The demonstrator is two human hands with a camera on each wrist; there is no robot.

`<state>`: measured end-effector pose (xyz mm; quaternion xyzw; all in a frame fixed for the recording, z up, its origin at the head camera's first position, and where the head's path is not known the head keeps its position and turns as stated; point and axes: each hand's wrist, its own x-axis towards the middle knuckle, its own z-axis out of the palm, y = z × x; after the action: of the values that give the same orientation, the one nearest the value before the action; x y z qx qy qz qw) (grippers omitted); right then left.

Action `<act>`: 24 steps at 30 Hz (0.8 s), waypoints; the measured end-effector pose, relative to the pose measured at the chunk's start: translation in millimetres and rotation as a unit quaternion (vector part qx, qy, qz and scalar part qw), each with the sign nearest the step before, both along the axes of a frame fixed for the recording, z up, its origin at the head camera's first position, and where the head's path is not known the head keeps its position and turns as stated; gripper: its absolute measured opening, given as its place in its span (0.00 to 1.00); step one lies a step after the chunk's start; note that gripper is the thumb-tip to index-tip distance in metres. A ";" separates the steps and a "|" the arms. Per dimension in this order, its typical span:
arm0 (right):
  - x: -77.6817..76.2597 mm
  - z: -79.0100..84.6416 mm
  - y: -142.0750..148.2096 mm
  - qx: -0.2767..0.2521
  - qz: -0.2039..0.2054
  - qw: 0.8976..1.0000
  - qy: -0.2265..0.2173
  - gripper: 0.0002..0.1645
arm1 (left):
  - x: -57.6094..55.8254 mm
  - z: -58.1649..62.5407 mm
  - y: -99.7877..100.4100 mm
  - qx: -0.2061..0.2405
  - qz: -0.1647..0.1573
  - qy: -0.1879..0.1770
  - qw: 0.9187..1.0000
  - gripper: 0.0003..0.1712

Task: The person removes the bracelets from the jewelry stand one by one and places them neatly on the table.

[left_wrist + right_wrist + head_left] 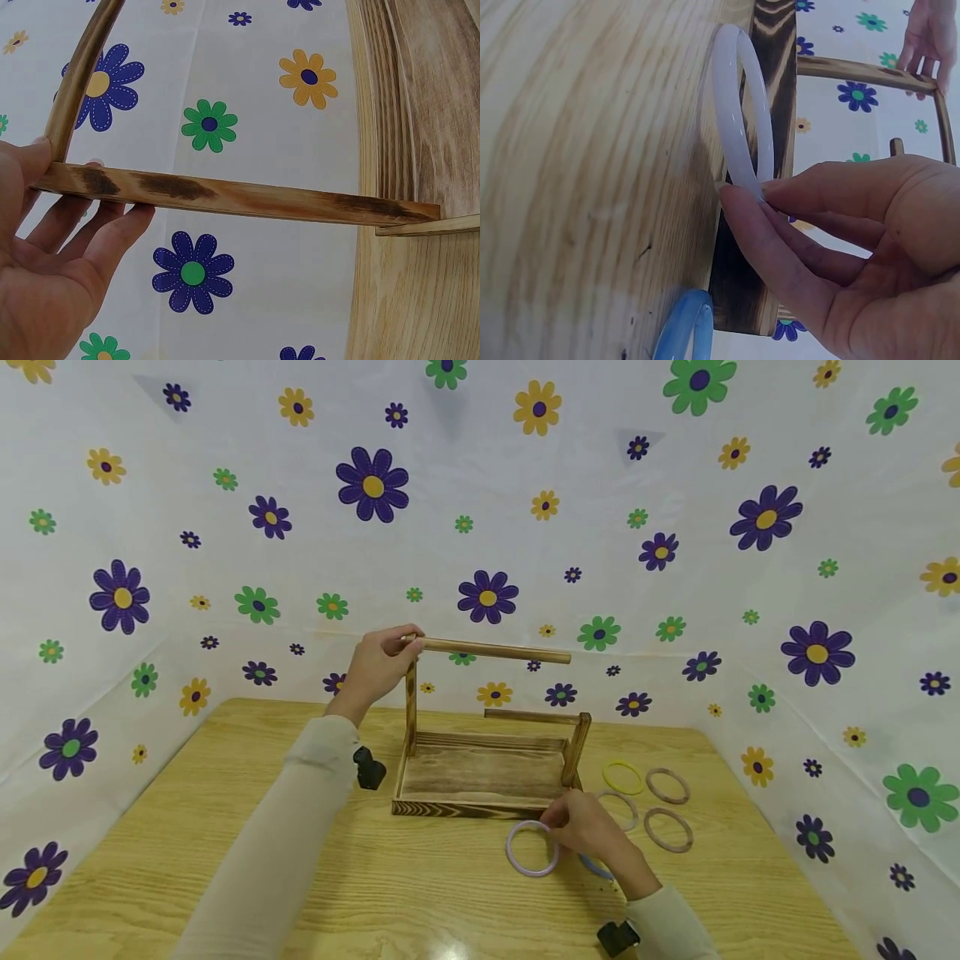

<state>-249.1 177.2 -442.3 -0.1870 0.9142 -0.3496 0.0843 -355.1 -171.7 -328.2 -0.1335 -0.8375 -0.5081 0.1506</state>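
A brown wooden stand (405,808) has a tray base and two posts, each with a horizontal bar. My left hand (372,668) holds its upper left corner, where the long top bar (495,650) meets the left post (247,197). The lower bar (532,716) extends leftward from the right post. By the tray's front edge, my right hand (588,831) pinches a pale lilac bangle (729,105) between thumb and fingertips. The bangle is tilted up in the right wrist view. A blue bangle (676,326) lies close by, partly hidden by the right hand in the head view.
Right of the stand, a yellow bangle (622,762), a greyish bangle (637,815) and two brown bangles (670,850) lie on the wooden table (420,893). A flower-patterned white cloth (450,552) hangs behind and at both sides. Each wrist wears a black camera (369,768).
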 end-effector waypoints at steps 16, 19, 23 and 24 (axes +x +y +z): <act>-2.8 -8.2 1.0 0.057 -0.012 0.997 0.052 0.07 | -1.0 -1.3 0.6 0.000 0.003 -0.005 1.000 0.18; -3.2 -9.5 0.5 0.062 -0.018 0.996 0.059 0.08 | -0.8 -1.3 0.6 0.001 0.004 -0.007 1.000 0.18; -1.5 -8.2 -1.0 0.064 -0.026 0.996 0.064 0.10 | 1.2 -0.3 0.5 0.004 0.004 -0.011 1.000 0.19; -0.8 -7.5 -1.4 0.066 -0.028 0.995 0.065 0.10 | 1.8 0.1 0.6 0.004 0.004 -0.011 1.000 0.19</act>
<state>-249.9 175.7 -449.8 -0.1775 0.9436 -0.2781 0.0266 -353.3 -171.2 -328.1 -0.1238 -0.8377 -0.5121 0.1439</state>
